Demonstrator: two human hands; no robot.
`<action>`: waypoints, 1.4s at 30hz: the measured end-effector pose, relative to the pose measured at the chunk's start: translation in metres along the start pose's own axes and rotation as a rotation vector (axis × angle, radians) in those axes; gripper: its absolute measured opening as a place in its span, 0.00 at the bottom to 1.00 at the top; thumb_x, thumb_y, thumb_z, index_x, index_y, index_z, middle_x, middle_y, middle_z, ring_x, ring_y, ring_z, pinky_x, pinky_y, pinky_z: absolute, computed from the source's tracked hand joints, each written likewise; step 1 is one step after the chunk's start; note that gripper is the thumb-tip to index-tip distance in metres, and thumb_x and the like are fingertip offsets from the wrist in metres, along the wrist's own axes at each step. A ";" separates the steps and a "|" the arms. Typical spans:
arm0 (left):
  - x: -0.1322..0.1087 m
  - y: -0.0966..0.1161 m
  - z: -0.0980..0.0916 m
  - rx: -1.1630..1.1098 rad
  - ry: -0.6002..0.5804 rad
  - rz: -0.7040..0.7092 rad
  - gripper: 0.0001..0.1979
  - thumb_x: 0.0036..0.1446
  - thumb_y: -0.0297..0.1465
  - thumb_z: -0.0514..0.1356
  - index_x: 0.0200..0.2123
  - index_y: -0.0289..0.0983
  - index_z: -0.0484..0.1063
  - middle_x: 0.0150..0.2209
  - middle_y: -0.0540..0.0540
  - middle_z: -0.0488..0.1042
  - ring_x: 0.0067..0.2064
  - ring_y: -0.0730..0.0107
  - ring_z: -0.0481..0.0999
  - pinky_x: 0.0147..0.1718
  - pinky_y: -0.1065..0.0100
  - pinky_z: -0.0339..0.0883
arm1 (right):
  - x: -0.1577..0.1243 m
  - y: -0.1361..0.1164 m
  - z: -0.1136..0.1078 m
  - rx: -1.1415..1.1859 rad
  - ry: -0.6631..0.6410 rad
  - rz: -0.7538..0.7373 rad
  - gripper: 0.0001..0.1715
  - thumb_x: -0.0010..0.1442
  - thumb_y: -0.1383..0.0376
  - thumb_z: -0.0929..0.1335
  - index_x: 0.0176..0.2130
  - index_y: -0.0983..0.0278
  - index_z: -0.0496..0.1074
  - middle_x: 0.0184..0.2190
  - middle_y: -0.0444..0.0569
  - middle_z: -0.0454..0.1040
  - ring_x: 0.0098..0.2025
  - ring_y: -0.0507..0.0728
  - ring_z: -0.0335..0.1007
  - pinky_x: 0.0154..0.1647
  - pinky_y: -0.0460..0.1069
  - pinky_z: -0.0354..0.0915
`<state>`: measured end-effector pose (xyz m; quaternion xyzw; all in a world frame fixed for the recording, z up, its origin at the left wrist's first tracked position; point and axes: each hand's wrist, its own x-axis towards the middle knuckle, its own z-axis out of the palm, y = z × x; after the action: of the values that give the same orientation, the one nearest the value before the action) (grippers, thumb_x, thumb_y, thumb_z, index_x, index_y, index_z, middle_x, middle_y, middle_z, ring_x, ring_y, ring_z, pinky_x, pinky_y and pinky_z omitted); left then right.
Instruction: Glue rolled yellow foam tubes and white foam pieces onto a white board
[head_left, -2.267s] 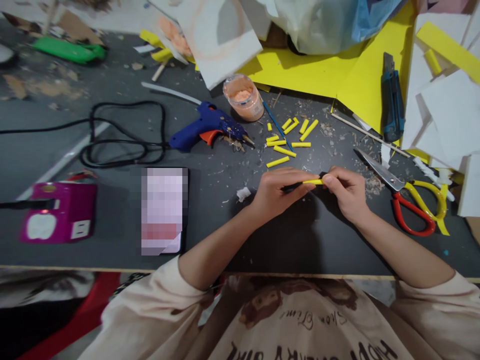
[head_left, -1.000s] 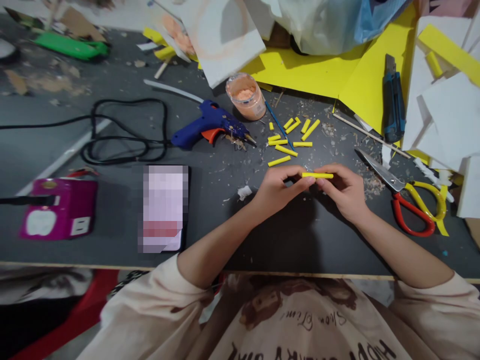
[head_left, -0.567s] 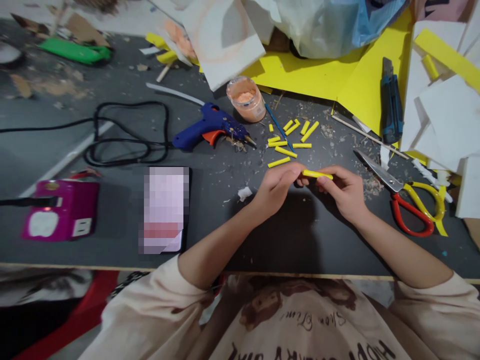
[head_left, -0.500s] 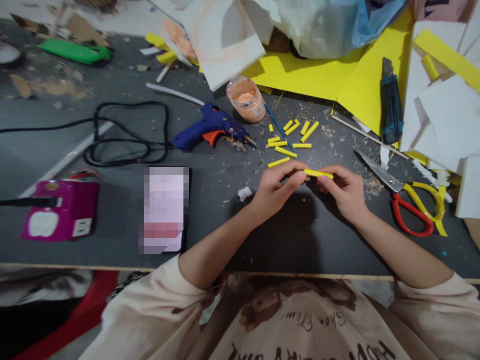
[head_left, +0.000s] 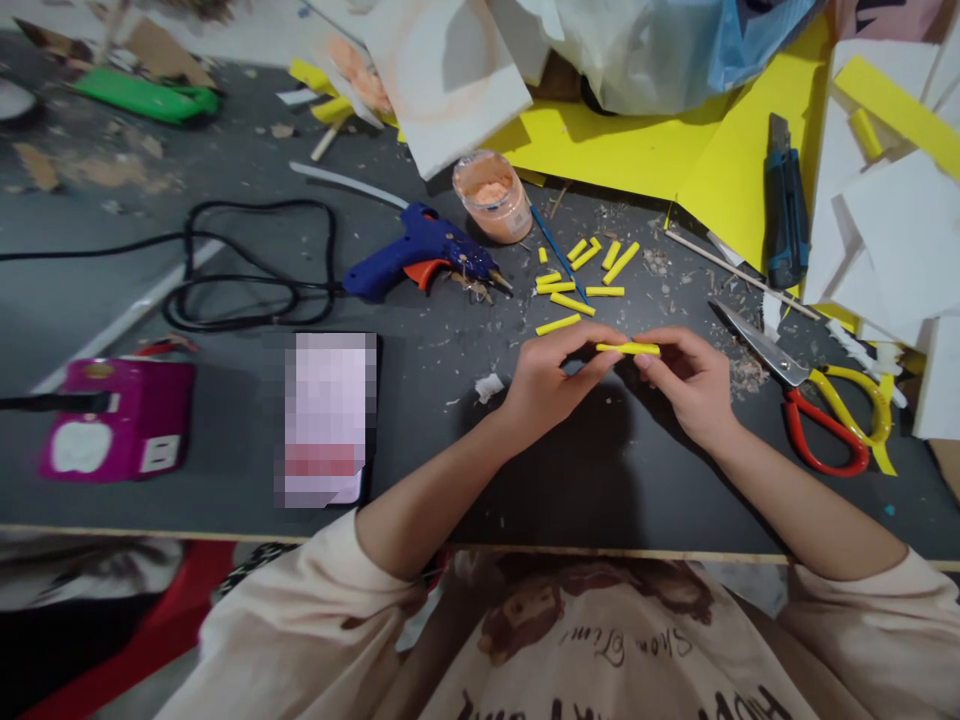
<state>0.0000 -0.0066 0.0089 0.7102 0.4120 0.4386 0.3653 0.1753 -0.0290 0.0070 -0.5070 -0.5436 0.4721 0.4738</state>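
A thin yellow paper roll (head_left: 628, 348) lies level between both hands just above the dark table (head_left: 450, 470). My left hand (head_left: 551, 380) pinches its left end with fingertips. My right hand (head_left: 686, 380) pinches its right end, fingers curled. Several short yellow rolls (head_left: 581, 280) lie scattered on the table just beyond the hands.
A blue glue gun (head_left: 420, 255) with black cable and an orange powder jar (head_left: 491, 195) lie at the back. Red and yellow scissors (head_left: 810, 400) and a utility knife (head_left: 784, 205) sit right. A phone (head_left: 326, 420) and a magenta box (head_left: 116, 420) sit left. Yellow sheet (head_left: 637, 145) and white foam behind.
The dark stick that showed in the left hand at the start is gone from view. The yellow roll now shows in full, pinched at both ends. The hands stayed in place.
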 end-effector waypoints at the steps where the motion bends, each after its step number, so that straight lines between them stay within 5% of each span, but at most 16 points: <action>1: 0.000 0.000 0.000 -0.002 -0.004 -0.008 0.04 0.58 0.29 0.61 0.36 0.37 0.76 0.34 0.49 0.80 0.35 0.73 0.78 0.37 0.74 0.69 | 0.000 -0.001 0.000 -0.001 0.003 0.007 0.07 0.56 0.60 0.72 0.37 0.58 0.78 0.32 0.42 0.78 0.26 0.48 0.68 0.30 0.45 0.66; 12: 0.001 0.003 -0.001 -0.077 -0.041 -0.050 0.04 0.58 0.30 0.61 0.34 0.36 0.74 0.32 0.50 0.79 0.32 0.75 0.77 0.34 0.75 0.68 | 0.001 -0.002 0.000 0.009 -0.012 -0.030 0.09 0.56 0.58 0.73 0.34 0.61 0.77 0.29 0.43 0.77 0.25 0.48 0.70 0.28 0.45 0.68; 19: -0.001 0.002 0.000 -0.149 -0.027 -0.149 0.15 0.56 0.27 0.59 0.47 0.37 0.70 0.38 0.48 0.80 0.39 0.71 0.80 0.42 0.72 0.71 | 0.004 -0.003 0.001 0.038 0.063 0.042 0.14 0.54 0.53 0.73 0.34 0.61 0.77 0.25 0.42 0.76 0.23 0.48 0.69 0.25 0.45 0.68; 34: -0.001 0.001 0.003 0.018 -0.030 -0.055 0.02 0.57 0.29 0.60 0.35 0.37 0.72 0.32 0.53 0.77 0.32 0.77 0.77 0.34 0.77 0.68 | 0.004 -0.002 0.001 0.100 -0.023 0.073 0.15 0.54 0.54 0.74 0.39 0.58 0.75 0.28 0.41 0.75 0.26 0.49 0.71 0.30 0.46 0.71; 42: -0.001 0.001 0.001 0.105 -0.065 0.075 0.08 0.63 0.30 0.57 0.32 0.36 0.73 0.30 0.51 0.79 0.32 0.76 0.76 0.34 0.76 0.65 | 0.004 -0.004 0.000 0.136 -0.052 0.115 0.11 0.53 0.57 0.74 0.35 0.60 0.75 0.27 0.40 0.75 0.25 0.47 0.70 0.28 0.44 0.69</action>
<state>0.0006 -0.0075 0.0090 0.7573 0.3955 0.4065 0.3237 0.1745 -0.0253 0.0109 -0.4918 -0.4922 0.5474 0.4650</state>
